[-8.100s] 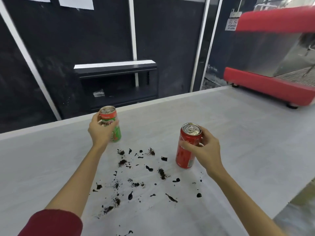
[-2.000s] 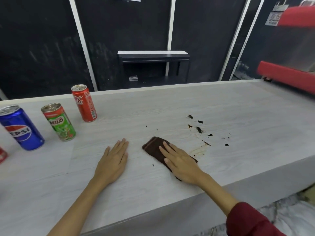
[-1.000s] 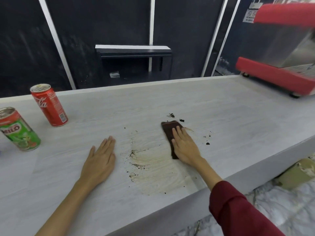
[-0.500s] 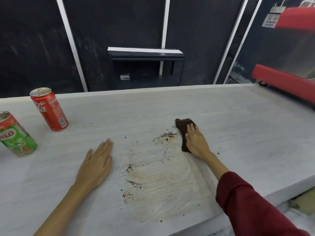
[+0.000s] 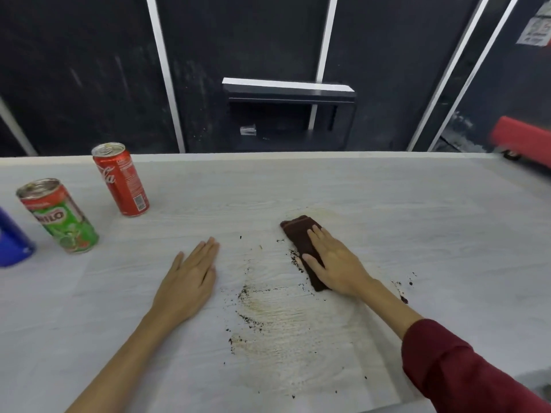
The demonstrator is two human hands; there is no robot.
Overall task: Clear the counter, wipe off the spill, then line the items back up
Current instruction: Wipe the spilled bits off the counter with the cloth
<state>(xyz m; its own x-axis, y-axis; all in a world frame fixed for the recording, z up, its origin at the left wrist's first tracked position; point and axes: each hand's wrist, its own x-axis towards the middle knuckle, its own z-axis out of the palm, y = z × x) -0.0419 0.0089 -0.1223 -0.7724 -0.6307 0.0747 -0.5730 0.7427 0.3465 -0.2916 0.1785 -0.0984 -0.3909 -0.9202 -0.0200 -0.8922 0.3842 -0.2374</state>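
Observation:
My right hand (image 5: 335,262) presses flat on a folded brown cloth (image 5: 299,231) in the middle of the pale wood-grain counter (image 5: 387,210). A smeared brownish spill (image 5: 286,317) with dark crumbs spreads just in front of the cloth. My left hand (image 5: 190,278) lies flat and empty on the counter to the left of the smear. At the left stand a red Coca-Cola can (image 5: 122,180), a green Milo can (image 5: 59,216) and a blue can (image 5: 12,239), the last cut off by the frame's edge.
A few dark drops (image 5: 404,295) lie to the right of my right forearm. A red machine (image 5: 521,141) sits at the far right end. Behind the counter is a dark wall with a black shelf (image 5: 289,93).
My right hand has slid the cloth back toward me and slightly left across the spill; the smear has spread. My left hand has stayed flat in place.

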